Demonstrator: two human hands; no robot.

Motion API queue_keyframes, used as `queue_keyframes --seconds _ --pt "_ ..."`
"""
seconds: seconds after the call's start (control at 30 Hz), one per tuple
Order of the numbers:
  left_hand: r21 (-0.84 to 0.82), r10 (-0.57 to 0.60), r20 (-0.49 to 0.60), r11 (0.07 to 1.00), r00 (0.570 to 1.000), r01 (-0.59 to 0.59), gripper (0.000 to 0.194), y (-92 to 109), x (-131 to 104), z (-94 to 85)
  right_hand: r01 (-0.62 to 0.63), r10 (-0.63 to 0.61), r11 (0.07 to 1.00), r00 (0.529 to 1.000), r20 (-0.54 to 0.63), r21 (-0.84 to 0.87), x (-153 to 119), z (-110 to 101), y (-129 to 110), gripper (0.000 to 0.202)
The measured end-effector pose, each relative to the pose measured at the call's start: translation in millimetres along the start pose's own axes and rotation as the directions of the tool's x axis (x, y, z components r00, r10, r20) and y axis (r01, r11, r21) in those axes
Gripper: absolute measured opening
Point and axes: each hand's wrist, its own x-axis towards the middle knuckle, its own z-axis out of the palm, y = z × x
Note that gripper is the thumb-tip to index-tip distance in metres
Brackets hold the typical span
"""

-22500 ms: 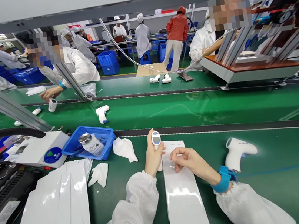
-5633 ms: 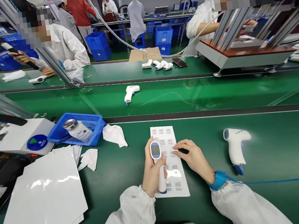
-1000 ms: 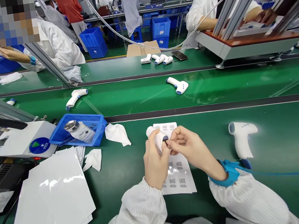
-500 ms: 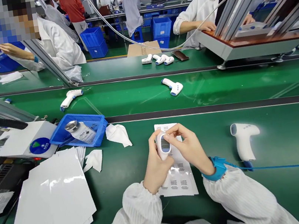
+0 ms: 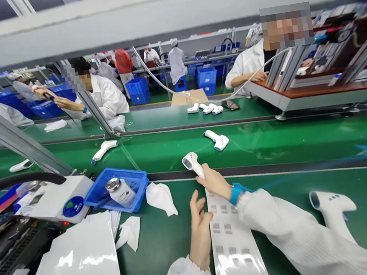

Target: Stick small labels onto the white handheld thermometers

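My right hand (image 5: 215, 182), with a blue band at the wrist, is closed around the handle of a white infrared thermometer (image 5: 192, 161). It holds the thermometer out over the dark edge strip of the green conveyor. My left hand (image 5: 201, 231) is empty, its fingers apart, just left of a sheet of labels (image 5: 232, 245) on the green bench. The sheet bears rows of small grey printed labels and partly lies under my right arm. Another white thermometer (image 5: 334, 209) stands to the right, its lower part hidden by my right sleeve.
Two thermometers, one at left (image 5: 104, 151) and one ahead (image 5: 217, 140), lie on the conveyor (image 5: 158, 152). A blue tray (image 5: 139, 191) holds a bottle (image 5: 121, 192). White sheets (image 5: 76, 273) and crumpled wipes (image 5: 161, 198) lie left. Co-workers sit across the line; a grey beam (image 5: 151, 13) crosses above.
My right hand has carried the thermometer forward, away from my left hand, which has let go and opened. The view has tilted up, bringing the overhead beam into sight.
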Motion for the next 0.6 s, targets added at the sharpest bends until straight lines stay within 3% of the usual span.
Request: queue_keyframes --seconds 0.13,0.3,0.43,0.6 --pt "0.088 -0.014 0.027 0.996 1.0 0.012 0.049 -10 5 -9.3 -0.065 0.038 0.992 0.973 -0.227 -0.111 79 -15 -3 0.041" --pt "0.113 0.046 0.0 0.993 0.999 -0.045 0.042 -27 18 -20.9 -0.37 0.266 0.92 0.833 -0.485 -0.131 110 -40 27 0.045" --pt "0.066 0.059 -0.004 0.996 0.998 -0.059 0.04 -39 27 -24.2 -0.535 0.431 0.839 0.763 -0.481 -0.097 116 -66 66 0.035" --pt "0.022 0.1 0.01 0.995 0.995 -0.1 0.036 -45 30 -19.6 -0.552 0.471 0.83 0.772 -0.427 -0.081 127 -87 85 0.035"
